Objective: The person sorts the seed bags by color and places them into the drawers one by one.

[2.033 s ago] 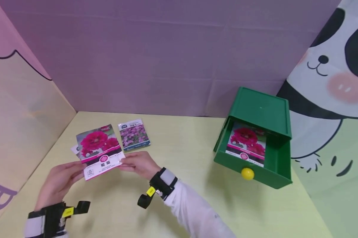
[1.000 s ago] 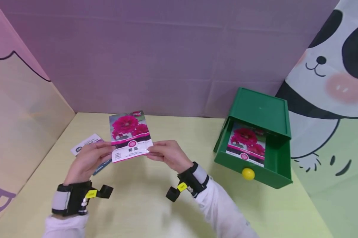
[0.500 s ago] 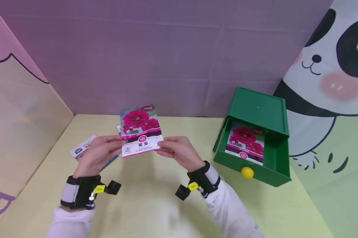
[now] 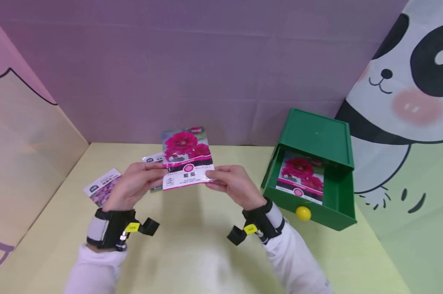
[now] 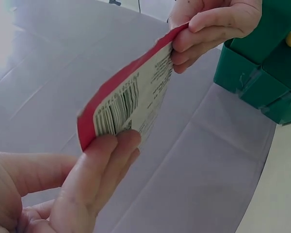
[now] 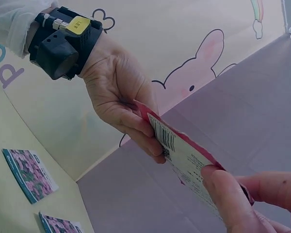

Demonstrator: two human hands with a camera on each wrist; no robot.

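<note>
A seed packet [image 4: 186, 157] with red flowers printed on it is held upright above the yellow table [image 4: 192, 253]. My left hand [image 4: 137, 185] pinches its lower left corner and my right hand [image 4: 232, 183] pinches its lower right corner. The left wrist view shows the packet's [image 5: 131, 97] barcoded back between my left fingers [image 5: 104, 170] and my right hand [image 5: 211, 24]. In the right wrist view the packet [image 6: 184, 155] runs from my left hand [image 6: 119, 99] to my right fingertips [image 6: 228, 194]. A green drawer box [image 4: 313, 179] stands open to the right with a similar packet [image 4: 300, 175] inside.
Two purple-flower packets lie on the table, one [image 4: 101, 187] at the left and one [image 4: 153, 158] half hidden behind my left hand; both show in the right wrist view [image 6: 29, 174] [image 6: 58, 224]. A yellow knob [image 4: 303, 213] fronts the drawer. Walls close the back and sides.
Both hands have lifted the red-flower packet off the table and carried it to the right, toward the middle. The purple packets beneath and behind it have come into view.
</note>
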